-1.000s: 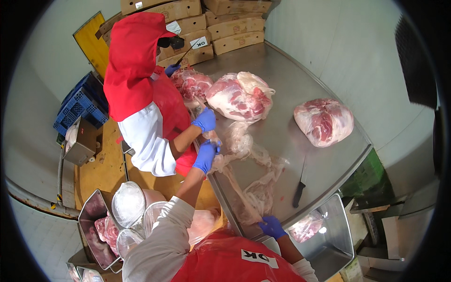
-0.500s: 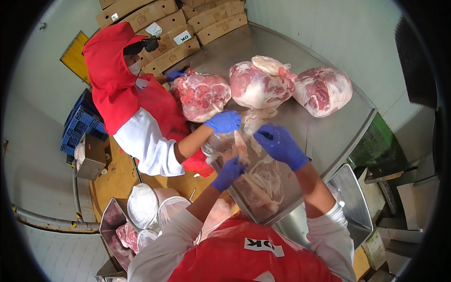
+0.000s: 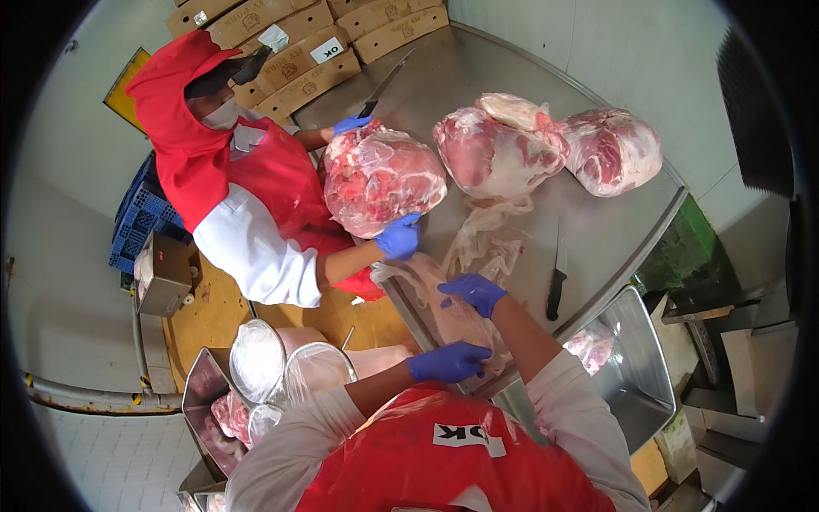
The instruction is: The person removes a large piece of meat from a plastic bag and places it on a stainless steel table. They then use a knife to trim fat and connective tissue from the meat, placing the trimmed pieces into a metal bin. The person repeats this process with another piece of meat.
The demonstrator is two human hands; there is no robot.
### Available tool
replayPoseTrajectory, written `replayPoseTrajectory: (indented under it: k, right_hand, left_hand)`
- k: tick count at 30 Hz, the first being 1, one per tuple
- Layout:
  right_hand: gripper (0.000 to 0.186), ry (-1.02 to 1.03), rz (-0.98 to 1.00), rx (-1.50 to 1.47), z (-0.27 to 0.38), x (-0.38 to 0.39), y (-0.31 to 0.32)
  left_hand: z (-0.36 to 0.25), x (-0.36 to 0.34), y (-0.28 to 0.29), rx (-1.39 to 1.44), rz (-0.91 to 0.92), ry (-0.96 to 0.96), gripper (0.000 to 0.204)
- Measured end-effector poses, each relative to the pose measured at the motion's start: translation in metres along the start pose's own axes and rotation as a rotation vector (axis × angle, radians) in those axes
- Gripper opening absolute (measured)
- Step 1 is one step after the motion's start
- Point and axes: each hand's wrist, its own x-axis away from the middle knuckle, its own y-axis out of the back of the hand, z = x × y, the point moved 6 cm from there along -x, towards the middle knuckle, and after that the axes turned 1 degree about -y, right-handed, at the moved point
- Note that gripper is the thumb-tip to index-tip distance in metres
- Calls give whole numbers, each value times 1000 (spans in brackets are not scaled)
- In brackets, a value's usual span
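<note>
Crumpled translucent plastic film [image 3: 461, 320] lies along the near part of the steel table [image 3: 597, 239]. My gloved left hand [image 3: 448, 363] is closed on it at the near end, and my gloved right hand [image 3: 473, 294] grips it higher up, fingers curled. A black-handled knife [image 3: 556, 286] lies right of my right hand. Beyond are three large meat pieces: one [image 3: 384, 179] between a co-worker's gloved hands, one [image 3: 495, 149] in the middle, one [image 3: 612, 154] at right. The co-worker [image 3: 205, 171], in red hood and apron, also has a knife [image 3: 388, 81] by the far hand.
Cardboard boxes [image 3: 299, 64] are stacked at the back. Blue crates [image 3: 141, 218] stand at left. Lidded containers [image 3: 256, 358] and a steel tub with meat [image 3: 200, 410] are lower left. Another steel tub [image 3: 631, 367] sits below the table's right edge, with a wall [image 3: 597, 60] beyond.
My left hand has moved down toward me and my right hand up the film, swapping near and far positions. The co-worker's meat piece has shifted nearer, and the knife by their far hand shows again.
</note>
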Motion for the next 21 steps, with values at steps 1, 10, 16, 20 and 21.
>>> replayPoseTrajectory:
  k: [1,10,16,20,21]
  right_hand:
    - [43,60,23,-6,0,-1,-4]
    - [34,419,-139,156,33,5,-28]
    - [37,272,-38,-54,43,-5,-41]
    - [33,492,-68,-11,54,1,-28]
    - [32,500,-90,99,64,12,-29]
  left_hand:
    - [6,-3,-1,-8,-3,5,35]
    - [43,23,44,456,-201,412,40]
    - [87,41,94,972,-575,173,59]
    - [77,25,137,1142,-687,66,75]
    - [71,21,142,1219,-723,47,70]
